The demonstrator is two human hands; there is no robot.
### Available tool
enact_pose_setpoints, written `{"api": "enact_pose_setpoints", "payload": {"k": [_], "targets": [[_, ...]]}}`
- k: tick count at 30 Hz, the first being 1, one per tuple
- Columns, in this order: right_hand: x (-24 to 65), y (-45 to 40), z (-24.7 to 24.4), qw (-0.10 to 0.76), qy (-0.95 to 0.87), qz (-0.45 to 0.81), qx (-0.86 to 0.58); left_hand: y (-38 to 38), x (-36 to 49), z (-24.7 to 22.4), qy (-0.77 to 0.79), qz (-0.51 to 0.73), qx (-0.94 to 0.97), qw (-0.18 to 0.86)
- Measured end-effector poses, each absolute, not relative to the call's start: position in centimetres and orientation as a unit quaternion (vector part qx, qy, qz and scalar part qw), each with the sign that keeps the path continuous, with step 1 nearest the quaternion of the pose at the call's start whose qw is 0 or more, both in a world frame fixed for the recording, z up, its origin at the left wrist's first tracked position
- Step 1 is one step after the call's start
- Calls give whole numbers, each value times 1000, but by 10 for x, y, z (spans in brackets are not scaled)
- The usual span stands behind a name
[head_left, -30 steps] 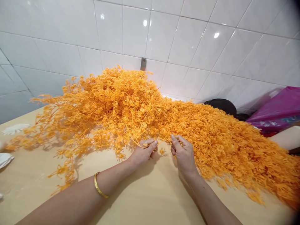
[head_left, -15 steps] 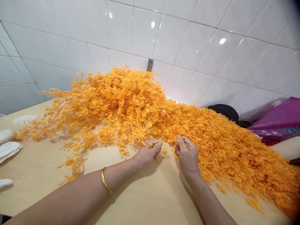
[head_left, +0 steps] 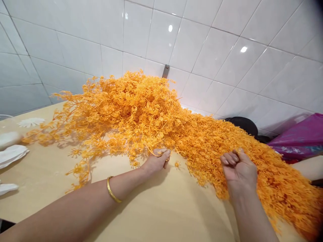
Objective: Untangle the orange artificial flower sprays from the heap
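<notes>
My left hand (head_left: 156,162) is closed on a thin orange plastic stem (head_left: 149,148), at the front of a tangled heap of branching orange stems (head_left: 128,101) with small spidery flower shapes. One loose orange flower piece (head_left: 177,164) lies on the table just right of that hand. My right hand (head_left: 239,173) is raised over the spread pile of loose orange pieces (head_left: 209,137), palm partly turned up and fingers curled in. Whether something small sits between its fingertips is hard to make out.
The pale table (head_left: 161,211) runs back to a tiled wall (head_left: 202,43) with a metal bracket (head_left: 166,71). White petal-like pieces (head_left: 12,156) lie at the left. Dark round objects (head_left: 243,125) and a purple bag (head_left: 300,134) stand at the right, beside a person's forearm (head_left: 309,167).
My right hand has moved right, away from my left hand, and turned its palm more upward. My left hand keeps its grip on the stem. The view has shifted slightly.
</notes>
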State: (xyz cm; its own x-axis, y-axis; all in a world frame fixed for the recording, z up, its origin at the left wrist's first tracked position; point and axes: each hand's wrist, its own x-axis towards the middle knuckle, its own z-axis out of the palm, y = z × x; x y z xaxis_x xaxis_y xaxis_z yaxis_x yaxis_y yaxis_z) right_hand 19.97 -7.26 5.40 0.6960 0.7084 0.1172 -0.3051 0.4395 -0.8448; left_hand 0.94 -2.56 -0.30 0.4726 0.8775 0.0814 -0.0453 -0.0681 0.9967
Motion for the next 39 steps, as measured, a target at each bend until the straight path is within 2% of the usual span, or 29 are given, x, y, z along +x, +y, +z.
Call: {"api": "enact_pose_setpoints", "payload": {"k": [3,8,11,13,16,21,27,30,34,39], "targets": [[200,-76,46,773,-335,221,-492,-25,9,-3,342,376,567,648],[180,-71,24,557,-544,-12,-628,-24,8,1,312,379,482,726],[179,-70,19,452,-641,-41,-619,-22,8,0,297,381,453,749],[176,-72,19,419,-668,-23,-615,-21,8,-1,293,384,443,756],[161,-76,21,427,-668,47,-608,-23,8,0,296,381,450,752],[128,-77,17,452,-642,268,-559,-29,7,7,302,379,518,705],[134,-70,13,587,-451,457,-494,-25,6,2,317,345,540,700],[143,-71,15,589,-407,517,-469,-22,6,-3,305,334,564,691],[152,-72,19,572,-439,513,-466,-21,6,-6,298,335,599,663],[156,-73,22,609,-474,387,-504,-23,10,-6,294,338,668,594]]}}
